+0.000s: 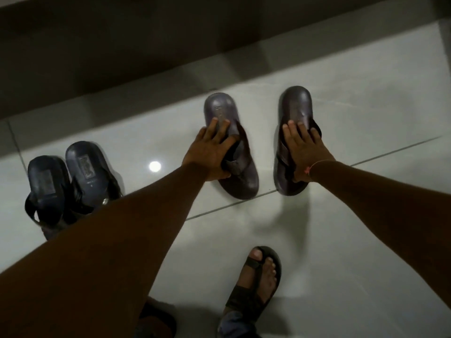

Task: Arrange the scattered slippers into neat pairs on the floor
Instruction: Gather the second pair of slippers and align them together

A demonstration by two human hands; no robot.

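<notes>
Two dark brown slippers lie on the pale tiled floor in the middle of the view, a gap between them. My left hand [210, 152] grips the left brown slipper [220, 108] over its strap, fingers spread on the insole. My right hand [305, 147] presses down on the right brown slipper [296, 101], fingers flat across strap and insole. At the far left a pair of dark blue-black slippers [70, 176] sits side by side, heels pointing away from me; my left forearm hides their near ends.
A dark step or wall base [122, 57] runs across the top, just beyond the slippers. My own sandalled foot [256, 276] stands on the tiles [366, 106] at the bottom centre. A lamp's reflection glints on the floor between the two pairs.
</notes>
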